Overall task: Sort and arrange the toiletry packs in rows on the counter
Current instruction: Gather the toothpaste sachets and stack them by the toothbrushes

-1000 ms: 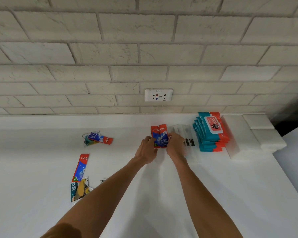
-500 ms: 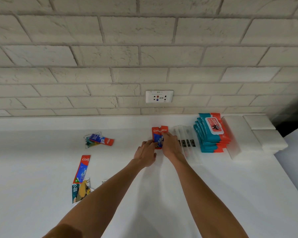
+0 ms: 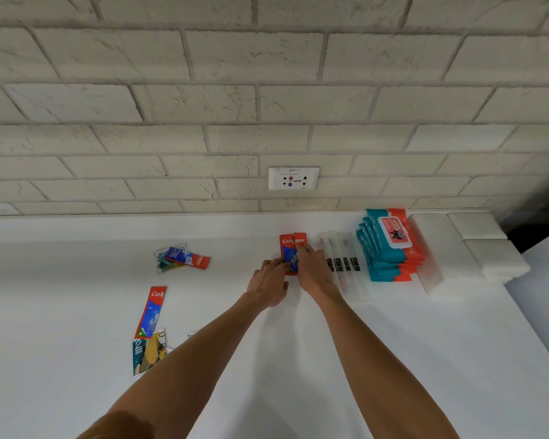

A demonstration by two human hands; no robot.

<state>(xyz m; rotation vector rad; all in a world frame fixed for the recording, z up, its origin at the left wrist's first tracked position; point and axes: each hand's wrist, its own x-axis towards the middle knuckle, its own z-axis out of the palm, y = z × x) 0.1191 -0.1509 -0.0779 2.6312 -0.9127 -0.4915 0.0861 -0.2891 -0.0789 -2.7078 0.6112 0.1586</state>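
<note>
Two red Colgate packs [image 3: 290, 245] lie side by side near the back of the white counter [image 3: 298, 359]. My right hand [image 3: 313, 270] lies flat on the right pack, fingers straight and pressing it. My left hand [image 3: 268, 282] touches the lower left edge of the packs with its fingertips. To their right lie clear toothbrush packs [image 3: 341, 248], then a stack of teal and red wet-wipe packs [image 3: 390, 248]. On the left are a loose Colgate pack [image 3: 187, 258] on a green sachet, another Colgate pack [image 3: 151, 312], and a teal and yellow mask pack [image 3: 148, 354].
White folded cloths [image 3: 466, 251] are stacked at the right end of the counter by the wall. A wall socket [image 3: 293, 178] sits in the brick wall behind. The counter's right edge drops off past the cloths.
My right hand has slid up over the right Colgate pack and now covers more of it. My left hand stays at the packs' lower left edge.
</note>
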